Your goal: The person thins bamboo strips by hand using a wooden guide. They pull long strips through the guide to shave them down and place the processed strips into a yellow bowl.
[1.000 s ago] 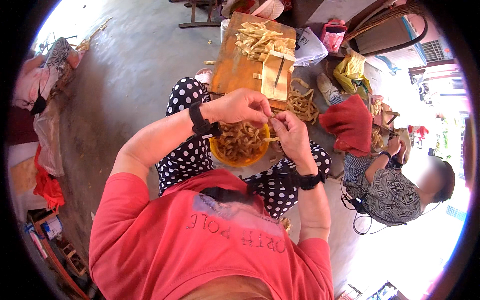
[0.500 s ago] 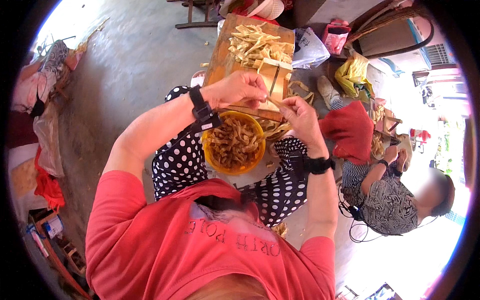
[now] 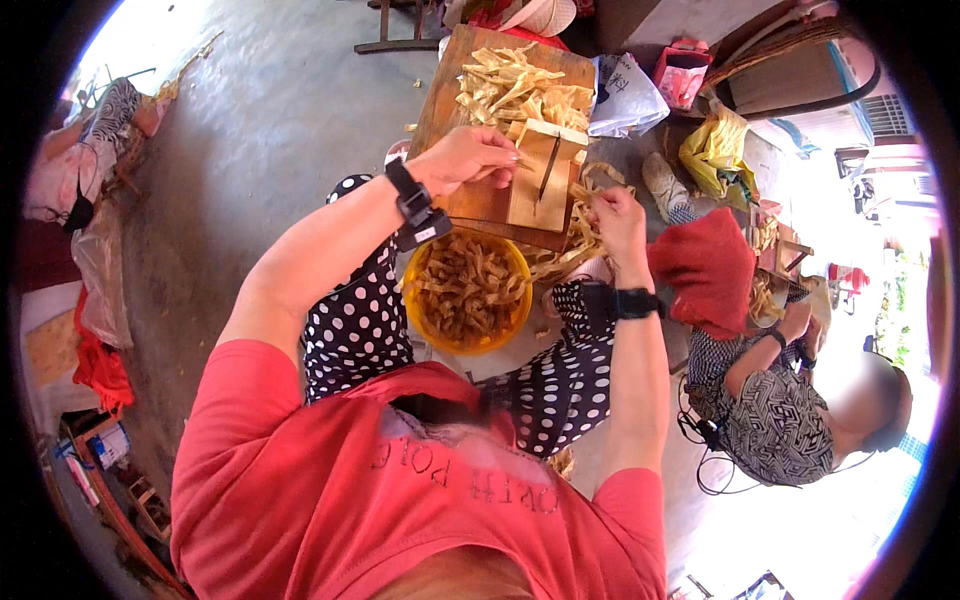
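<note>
Two polka-dot trouser legs (image 3: 352, 335) flank a yellow basin (image 3: 520, 318), the clock's centre here, which holds a heap of brown curled strips (image 3: 465, 290). The left leg lies just beside it at eight to nine o'clock, so a careless shift of that knee could jolt or tip it.

The left hand (image 3: 475, 158) hovers at twelve o'clock, fingers drawn together around what looks like a thin tan strip (image 3: 524, 164); with so little showing past the fingertips, a weak pinch could let it drop.

Beneath that hand spreads a wooden board (image 3: 485, 208), a pile of pale strips (image 3: 520, 85) toward its far end. At one o'clock on the board rests a pale wooden block (image 3: 527, 195) with a dark bar (image 3: 551, 165) along it. Should that bar be sharp, which I cannot tell, straying left fingers could be nicked.

Loose strips (image 3: 582, 238) tangle at two o'clock, beside the board. The right hand (image 3: 620, 215) is over them, thumb and fingers bent close; whether it grips one is unclear. Pulling there could drag neighbours along, since they overlap.

A red cloth (image 3: 703, 270) lies at three o'clock, and a co-worker (image 3: 775, 425) sits at four.
</note>
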The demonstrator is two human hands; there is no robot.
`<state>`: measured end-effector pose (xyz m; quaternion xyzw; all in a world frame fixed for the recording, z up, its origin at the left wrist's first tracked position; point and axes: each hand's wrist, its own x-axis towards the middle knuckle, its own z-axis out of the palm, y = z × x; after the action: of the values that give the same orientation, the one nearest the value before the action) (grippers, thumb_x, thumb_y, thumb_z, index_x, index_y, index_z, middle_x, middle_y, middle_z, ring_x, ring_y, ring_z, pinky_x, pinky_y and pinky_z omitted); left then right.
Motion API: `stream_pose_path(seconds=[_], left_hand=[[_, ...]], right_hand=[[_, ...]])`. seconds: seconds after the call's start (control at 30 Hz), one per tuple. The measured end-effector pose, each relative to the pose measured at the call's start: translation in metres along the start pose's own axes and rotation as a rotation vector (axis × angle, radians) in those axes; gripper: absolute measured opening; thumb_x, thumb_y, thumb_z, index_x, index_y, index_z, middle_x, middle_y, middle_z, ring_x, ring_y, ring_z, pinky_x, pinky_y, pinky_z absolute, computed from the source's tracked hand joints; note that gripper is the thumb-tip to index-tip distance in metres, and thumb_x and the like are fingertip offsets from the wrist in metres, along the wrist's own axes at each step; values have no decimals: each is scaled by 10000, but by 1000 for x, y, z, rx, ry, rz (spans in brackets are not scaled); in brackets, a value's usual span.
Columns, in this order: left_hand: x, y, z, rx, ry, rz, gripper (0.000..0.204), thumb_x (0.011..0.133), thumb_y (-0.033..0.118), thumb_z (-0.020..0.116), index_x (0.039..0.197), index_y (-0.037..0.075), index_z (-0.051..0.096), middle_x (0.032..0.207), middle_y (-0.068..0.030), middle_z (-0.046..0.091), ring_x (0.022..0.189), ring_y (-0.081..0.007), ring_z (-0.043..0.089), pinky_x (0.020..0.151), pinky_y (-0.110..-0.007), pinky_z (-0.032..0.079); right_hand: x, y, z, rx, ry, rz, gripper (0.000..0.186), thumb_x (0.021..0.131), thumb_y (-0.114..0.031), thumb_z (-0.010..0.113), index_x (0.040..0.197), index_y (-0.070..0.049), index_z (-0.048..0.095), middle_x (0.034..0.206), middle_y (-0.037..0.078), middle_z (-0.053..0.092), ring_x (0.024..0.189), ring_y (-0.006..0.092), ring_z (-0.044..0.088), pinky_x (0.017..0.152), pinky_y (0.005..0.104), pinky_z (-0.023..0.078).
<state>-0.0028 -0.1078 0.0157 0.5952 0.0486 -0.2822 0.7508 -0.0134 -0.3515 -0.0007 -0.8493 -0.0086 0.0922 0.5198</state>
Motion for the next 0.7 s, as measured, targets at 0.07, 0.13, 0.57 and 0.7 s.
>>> stream_pose_path(seconds=[0.07, 0.13, 0.57, 0.7], left_hand=[[-10, -6, -10, -8, -44, -20, 115, 821, 113, 497, 877, 13, 503, 779, -73, 574, 643, -128, 558, 537, -200, 405], [-25, -14, -11, -147, -41, -67, 124, 829, 112, 481, 895, 9, 501, 817, -84, 573, 654, -149, 568, 590, -224, 450], [-87, -61, 16, -50, -90, -134, 151, 835, 106, 470, 898, -2, 556, 804, -33, 597, 702, -95, 564, 644, -210, 468], [-102, -60, 29, 295, 54, -63, 189, 836, 125, 478, 963, 1, 543, 797, -19, 588, 678, -59, 536, 606, -193, 445]], right_hand=[[-14, 1, -5, 166, 0, 122, 128, 814, -123, 501, 780, -2, 526, 623, 22, 523, 535, 77, 458, 482, 202, 364], [-35, -7, -6, 415, -51, 196, 109, 829, -137, 489, 825, -30, 505, 634, 13, 509, 497, 56, 414, 443, 178, 327], [-92, -52, 25, 468, -263, 132, 111, 830, -132, 492, 875, -31, 502, 663, 14, 522, 511, 38, 415, 467, 156, 330], [-104, -55, 41, 392, -295, 126, 113, 816, -129, 509, 852, -22, 509, 653, 14, 527, 512, 42, 427, 464, 158, 342]])
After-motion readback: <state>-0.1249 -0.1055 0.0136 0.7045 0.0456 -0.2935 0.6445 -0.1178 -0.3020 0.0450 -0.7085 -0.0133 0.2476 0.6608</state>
